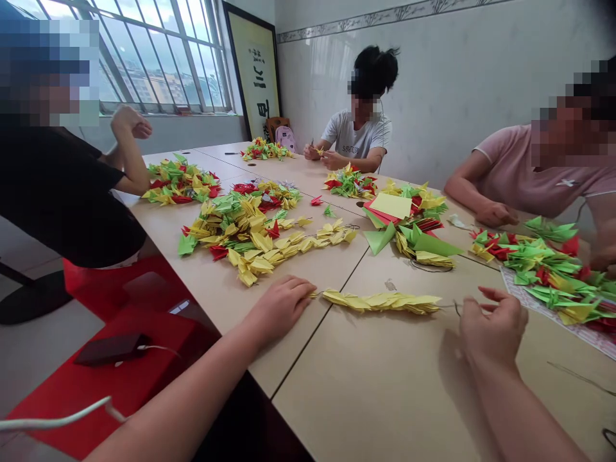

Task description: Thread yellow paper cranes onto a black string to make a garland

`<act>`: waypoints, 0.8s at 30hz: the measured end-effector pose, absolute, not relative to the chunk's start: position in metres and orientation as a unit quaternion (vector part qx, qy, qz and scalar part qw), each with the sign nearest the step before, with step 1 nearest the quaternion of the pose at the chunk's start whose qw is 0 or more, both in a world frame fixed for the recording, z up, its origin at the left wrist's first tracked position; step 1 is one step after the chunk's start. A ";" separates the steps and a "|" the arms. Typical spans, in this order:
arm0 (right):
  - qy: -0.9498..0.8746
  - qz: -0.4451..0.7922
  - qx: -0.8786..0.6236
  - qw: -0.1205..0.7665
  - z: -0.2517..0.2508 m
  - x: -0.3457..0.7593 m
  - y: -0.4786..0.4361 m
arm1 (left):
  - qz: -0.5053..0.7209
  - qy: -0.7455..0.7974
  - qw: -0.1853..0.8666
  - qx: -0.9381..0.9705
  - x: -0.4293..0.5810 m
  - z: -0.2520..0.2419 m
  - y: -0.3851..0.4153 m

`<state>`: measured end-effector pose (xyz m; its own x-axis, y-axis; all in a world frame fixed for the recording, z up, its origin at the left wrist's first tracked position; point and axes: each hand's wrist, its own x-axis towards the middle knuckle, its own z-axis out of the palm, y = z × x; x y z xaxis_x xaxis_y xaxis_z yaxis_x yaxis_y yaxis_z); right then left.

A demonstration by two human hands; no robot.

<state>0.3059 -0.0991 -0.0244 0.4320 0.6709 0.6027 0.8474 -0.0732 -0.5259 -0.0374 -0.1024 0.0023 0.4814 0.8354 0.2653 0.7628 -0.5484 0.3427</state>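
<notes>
A string of yellow folded-paper pieces [385,301] lies stretched across the table in front of me. At its left end my left hand [282,308] is closed, fingertips pressed on the thread with a bit of yellow paper beside them. From the right end a dark thread [450,306] runs to my right hand [495,324], which is closed in a pinch on it and raised slightly over the table. Just behind the string, another yellow paper strand [293,247] trails from a heap of green, yellow and red folded paper [235,218].
A pile of folded paper with flat sheets on top [392,205] sits beyond my right hand. More heaps lie at the right [543,269], far left [180,183] and back [267,149]. Three people sit around the table [385,385]. A red stool [139,333] stands left.
</notes>
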 end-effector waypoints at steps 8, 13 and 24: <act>-0.760 -0.113 -0.548 0.331 -0.001 0.230 -0.113 | 0.237 0.488 0.134 0.829 -0.041 0.001 -0.103; -0.850 0.030 -0.478 0.218 0.002 0.181 -0.114 | 0.249 0.489 0.126 0.826 -0.040 0.001 -0.101; -0.858 0.093 -0.450 0.229 -0.003 0.180 -0.105 | 0.251 0.498 0.102 0.824 -0.040 0.000 -0.102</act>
